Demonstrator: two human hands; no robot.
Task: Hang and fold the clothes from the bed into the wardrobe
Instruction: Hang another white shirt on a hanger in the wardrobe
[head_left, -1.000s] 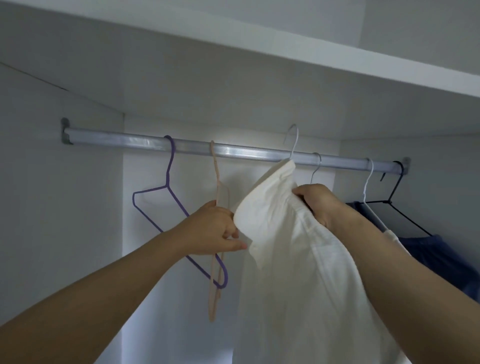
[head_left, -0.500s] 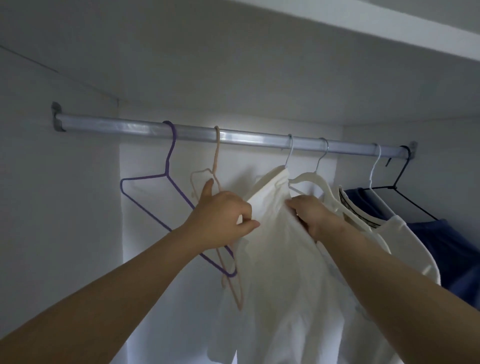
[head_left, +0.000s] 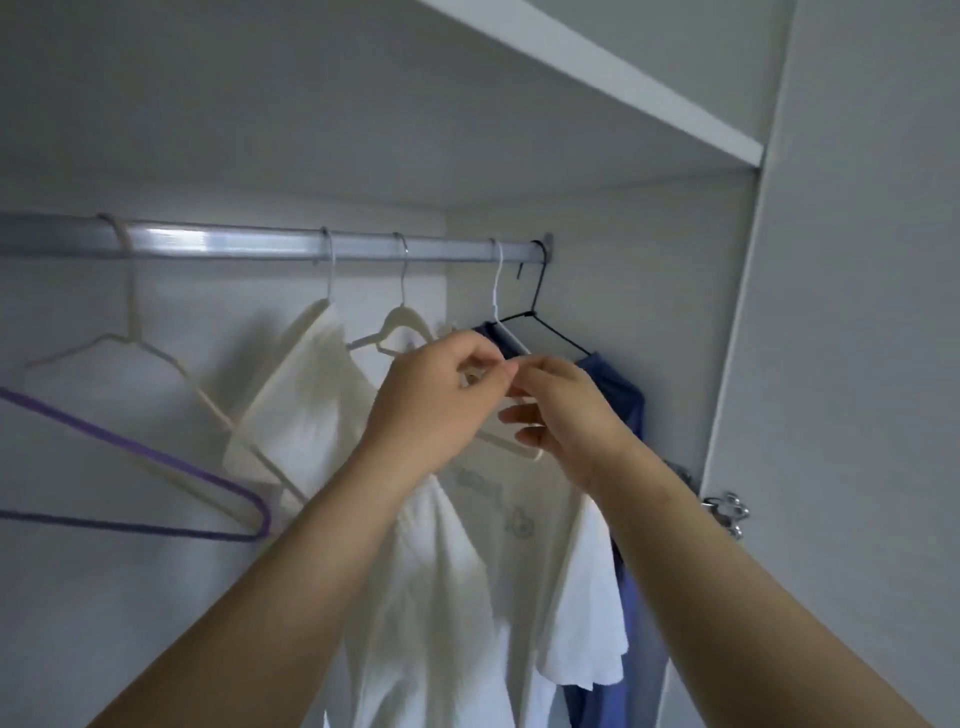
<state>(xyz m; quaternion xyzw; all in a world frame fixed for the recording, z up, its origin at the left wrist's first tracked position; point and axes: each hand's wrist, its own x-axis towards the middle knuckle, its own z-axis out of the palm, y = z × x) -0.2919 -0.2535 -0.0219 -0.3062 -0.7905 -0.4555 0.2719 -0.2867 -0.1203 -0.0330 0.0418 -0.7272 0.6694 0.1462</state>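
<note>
Inside the wardrobe, a plain white shirt (head_left: 311, 415) hangs from the rail (head_left: 249, 244) on a white hanger. Right of it an empty cream hanger (head_left: 402, 322) hangs in front of a white printed T-shirt (head_left: 519, 525), which is on a thin white hanger (head_left: 497, 291). My left hand (head_left: 436, 400) and right hand (head_left: 566, 421) meet at that T-shirt's neckline. Their fingertips pinch the collar band there, partly hiding it and the cream hanger's right arm. A blue garment (head_left: 618, 395) hangs on a black hanger (head_left: 540, 306) at the far right.
At the left hang an empty cream hanger (head_left: 130, 338) and an empty purple hanger (head_left: 156, 462). A shelf board (head_left: 623, 88) runs above the rail. The wardrobe's right side panel (head_left: 727, 364) stands close to the blue garment, with a metal hinge (head_left: 727, 512) on it.
Both hands have let go of the plain white shirt, which now hangs on the rail. They have moved right to the printed T-shirt's neckline. The view has swung right.
</note>
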